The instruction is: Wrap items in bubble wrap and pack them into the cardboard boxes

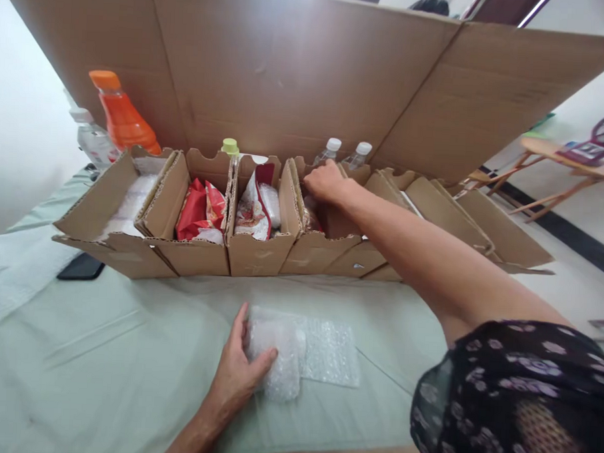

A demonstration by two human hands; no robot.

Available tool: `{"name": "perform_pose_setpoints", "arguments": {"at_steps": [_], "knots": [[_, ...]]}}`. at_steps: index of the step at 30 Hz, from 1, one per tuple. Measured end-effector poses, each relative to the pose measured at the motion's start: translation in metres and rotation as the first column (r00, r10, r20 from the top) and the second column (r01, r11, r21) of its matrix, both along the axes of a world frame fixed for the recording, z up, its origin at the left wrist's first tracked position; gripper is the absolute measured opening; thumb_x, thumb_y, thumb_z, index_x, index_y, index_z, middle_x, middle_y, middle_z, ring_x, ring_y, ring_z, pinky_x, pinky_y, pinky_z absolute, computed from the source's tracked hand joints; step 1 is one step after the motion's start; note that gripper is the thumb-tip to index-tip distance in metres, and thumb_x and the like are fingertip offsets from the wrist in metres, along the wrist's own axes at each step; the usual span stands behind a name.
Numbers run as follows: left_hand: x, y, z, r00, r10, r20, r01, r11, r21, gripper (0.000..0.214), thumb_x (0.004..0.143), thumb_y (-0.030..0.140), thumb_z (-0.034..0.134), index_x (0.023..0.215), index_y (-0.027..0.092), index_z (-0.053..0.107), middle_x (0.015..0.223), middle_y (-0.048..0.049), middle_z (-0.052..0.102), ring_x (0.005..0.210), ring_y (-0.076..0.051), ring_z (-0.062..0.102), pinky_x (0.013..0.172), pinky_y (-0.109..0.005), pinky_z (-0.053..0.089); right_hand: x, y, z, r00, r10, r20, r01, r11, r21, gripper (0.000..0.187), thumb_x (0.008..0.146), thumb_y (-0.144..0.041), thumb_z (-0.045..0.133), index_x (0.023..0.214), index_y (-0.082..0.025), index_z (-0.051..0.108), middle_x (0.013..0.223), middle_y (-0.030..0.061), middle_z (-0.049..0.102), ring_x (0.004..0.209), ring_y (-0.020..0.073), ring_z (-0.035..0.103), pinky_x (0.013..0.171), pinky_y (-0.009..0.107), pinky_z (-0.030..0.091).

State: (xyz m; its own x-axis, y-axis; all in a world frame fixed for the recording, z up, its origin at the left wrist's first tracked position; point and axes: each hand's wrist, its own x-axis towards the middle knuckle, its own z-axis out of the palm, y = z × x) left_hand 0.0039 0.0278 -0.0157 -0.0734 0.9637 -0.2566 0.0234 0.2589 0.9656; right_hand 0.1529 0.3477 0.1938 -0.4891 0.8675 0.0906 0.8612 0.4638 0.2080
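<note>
On the green cloth, my left hand [246, 361] grips the left side of a bubble-wrap pouch [282, 366], its thumb on top and the fingers behind. The pouch overlaps a flat bubble-wrap piece [330, 351] to its right. My right hand [326, 182] reaches over the fourth cardboard bin [314, 248], knuckles bent and fingertips down inside, out of sight. Its fingers look closed, but what they hold is hidden. Beneath that hand, part of a brown shiny packet [311, 220] shows in the bin.
Other bins hold white packets [135, 202], red packets [195, 208] and a patterned bag [253, 208]. Behind them stand an orange bottle [129, 122], clear bottles with white caps [364, 149] and a tall cardboard panel [289, 72]. A black phone [81, 267] lies left.
</note>
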Motion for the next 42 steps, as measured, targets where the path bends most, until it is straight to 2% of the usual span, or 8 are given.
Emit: {"name": "perform_pose_setpoints", "arguments": {"at_steps": [7,10,14,17,21,27,33,42], "knots": [[-0.009,0.002,0.022,0.992,-0.109,-0.066,0.109,0.994,-0.003,0.072,0.076,0.035,0.075,0.142,0.015,0.053,0.132,-0.0172,0.066,0.125,-0.034,0.064,0.114,-0.051,0.047,0.058,-0.148,0.083,0.934,-0.077,-0.350,0.204,0.916,0.344,0.034,0.101,-0.044,0.046,0.099,-0.024,0.074,0.104,0.0067,0.075,0.102,0.0227,0.071,0.084,0.041,0.047],[-0.010,-0.003,0.030,0.955,-0.195,-0.223,0.236,0.956,0.173,0.031,0.079,0.028,0.070,0.109,0.019,0.070,0.113,-0.0112,0.070,0.112,-0.030,0.066,0.107,-0.049,0.051,0.068,-0.223,0.060,0.878,0.156,-0.453,0.015,0.936,0.352,0.016,0.097,-0.041,0.061,0.087,-0.029,0.066,0.090,0.0023,0.074,0.082,0.0224,0.069,0.075,0.039,0.049],[-0.006,-0.016,0.031,0.871,0.005,-0.491,0.290,0.801,0.523,0.029,0.073,0.020,0.076,0.101,0.022,0.076,0.167,-0.0137,0.034,0.156,-0.045,0.025,0.125,-0.064,0.023,0.057,-0.267,-0.026,0.884,0.318,-0.342,-0.282,0.948,0.152,0.011,0.096,-0.026,0.060,0.087,-0.023,0.066,0.085,0.0055,0.077,0.076,0.0237,0.068,0.077,0.042,0.046],[-0.007,-0.020,0.028,0.815,0.031,-0.578,0.386,0.715,0.583,0.025,0.074,0.025,0.080,0.099,0.022,0.076,0.177,-0.0100,0.015,0.162,-0.048,0.005,0.126,-0.069,0.011,0.048,-0.265,-0.066,0.867,0.395,-0.303,-0.445,0.888,-0.114,0.007,0.091,-0.018,0.066,0.085,-0.020,0.070,0.083,0.0040,0.076,0.078,0.0225,0.070,0.077,0.039,0.046],[-0.013,-0.016,0.021,0.808,-0.113,-0.579,0.465,0.725,0.508,0.031,0.076,0.018,0.072,0.106,0.026,0.070,0.132,-0.0106,0.070,0.134,-0.034,0.059,0.128,-0.067,0.016,0.046,-0.238,-0.036,0.808,0.450,-0.380,-0.563,0.779,-0.276,0.013,0.091,-0.031,0.074,0.102,-0.024,0.076,0.097,0.0038,0.081,0.090,0.0234,0.074,0.086,0.039,0.051],[-0.009,-0.017,0.005,0.910,-0.150,-0.387,0.316,0.855,0.412,0.083,0.079,0.020,0.069,0.157,0.022,0.040,0.142,-0.0145,0.067,0.128,-0.030,0.066,0.110,-0.047,0.053,-0.011,-0.112,0.051,0.978,0.209,0.019,-0.209,0.977,0.029,0.023,0.098,-0.025,0.057,0.098,-0.019,0.079,0.100,0.0095,0.079,0.102,0.0292,0.068,0.091,0.044,0.049],[-0.007,-0.016,0.005,0.932,-0.186,-0.310,0.265,0.935,0.234,0.109,0.075,0.027,0.076,0.166,0.012,0.018,0.142,-0.0210,0.063,0.130,-0.035,0.063,0.111,-0.052,0.052,-0.084,-0.015,0.016,0.916,0.179,0.358,-0.162,0.984,-0.077,0.018,0.075,-0.023,0.083,0.090,-0.015,0.077,0.100,0.0121,0.078,0.109,0.0313,0.065,0.100,0.050,0.047],[-0.008,-0.006,0.025,0.932,-0.189,-0.309,0.298,0.884,0.361,0.046,0.068,0.015,0.072,0.114,0.019,0.068,0.131,-0.0159,0.067,0.128,-0.034,0.062,0.110,-0.050,0.051,-0.038,-0.066,0.059,0.996,0.057,-0.075,-0.049,0.993,0.108,0.010,0.087,-0.013,0.059,0.088,-0.012,0.069,0.132,0.0141,0.070,0.121,0.0285,0.064,0.106,0.045,0.045]]}}
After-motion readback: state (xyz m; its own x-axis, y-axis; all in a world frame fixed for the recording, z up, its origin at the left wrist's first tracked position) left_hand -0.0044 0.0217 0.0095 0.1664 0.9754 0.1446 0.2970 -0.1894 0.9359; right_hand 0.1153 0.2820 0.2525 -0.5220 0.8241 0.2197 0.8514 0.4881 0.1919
